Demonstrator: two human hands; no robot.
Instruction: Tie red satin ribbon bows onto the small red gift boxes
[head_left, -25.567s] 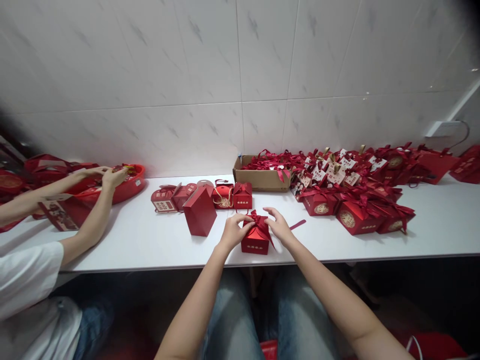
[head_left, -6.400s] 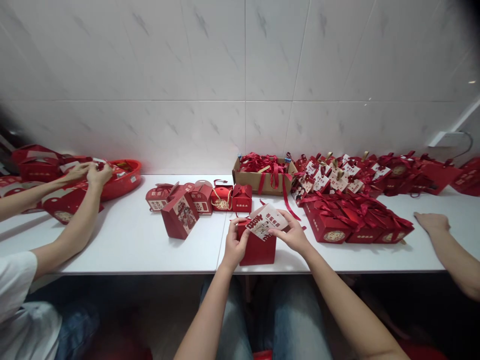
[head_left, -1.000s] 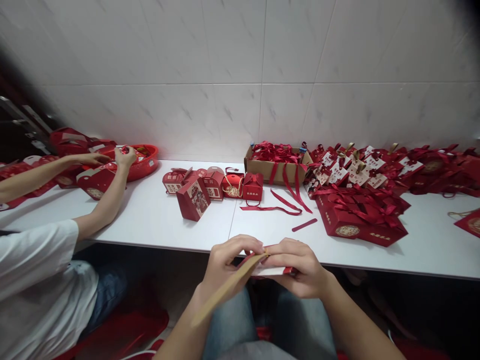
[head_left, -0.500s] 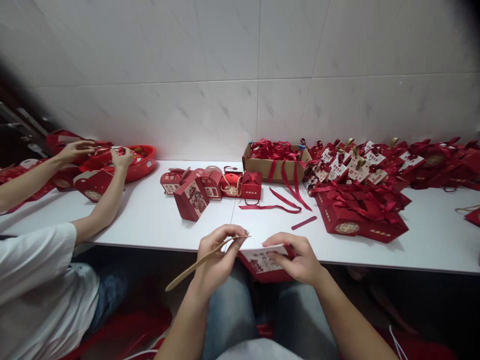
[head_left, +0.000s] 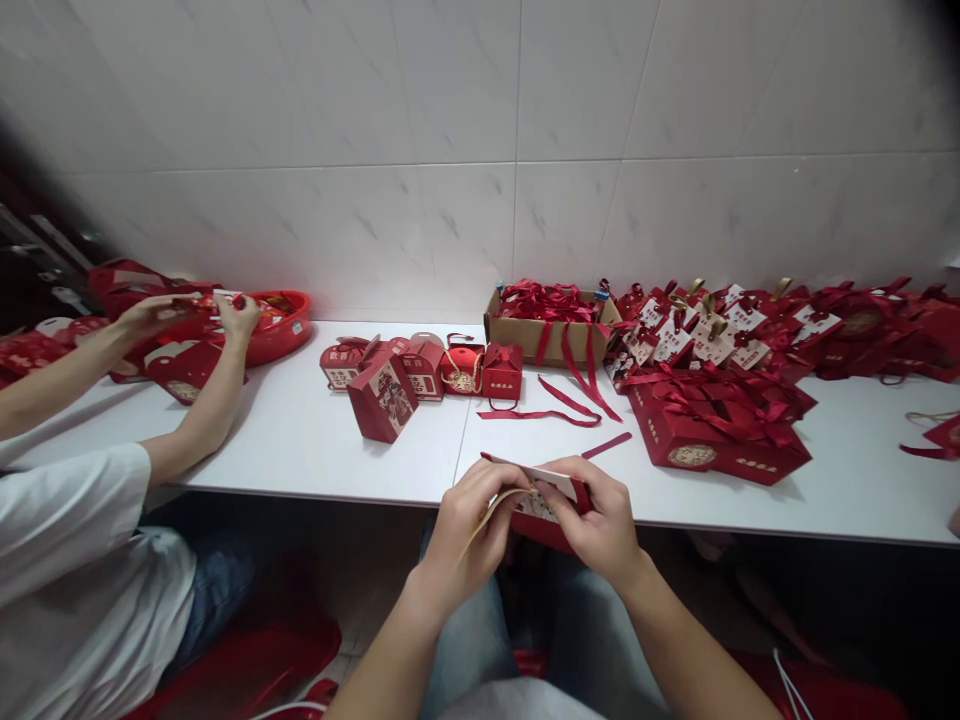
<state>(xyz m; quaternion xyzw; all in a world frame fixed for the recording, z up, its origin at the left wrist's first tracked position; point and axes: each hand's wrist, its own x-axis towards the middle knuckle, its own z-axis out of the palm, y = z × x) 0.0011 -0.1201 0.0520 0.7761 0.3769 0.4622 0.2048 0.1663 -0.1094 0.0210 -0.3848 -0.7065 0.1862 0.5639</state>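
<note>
In the left hand (head_left: 459,518), fingers closed: gold ribbon (head_left: 489,512), pinched near one end. In the right hand (head_left: 606,520), closed: card (head_left: 534,504) and red box (head_left: 541,531), by the table's front edge (head_left: 420,495). Apparently threading; best to brace the card, feed gently, avoid creasing.

Domed red box, left (head_left: 343,368): "歡喜", gold-white | domed red box, right (head_left: 427,370): "歡喜"; pale panel below, seemingly "囍" | small red box (head_left: 502,371): gold characters, too small to read | bow-tied red boxes (head_left: 720,445): gold characters, round emblem, illegible | white tags (head_left: 671,343): red characters, illegible | held printed card (head_left: 535,506): partly covered, unread.
</note>
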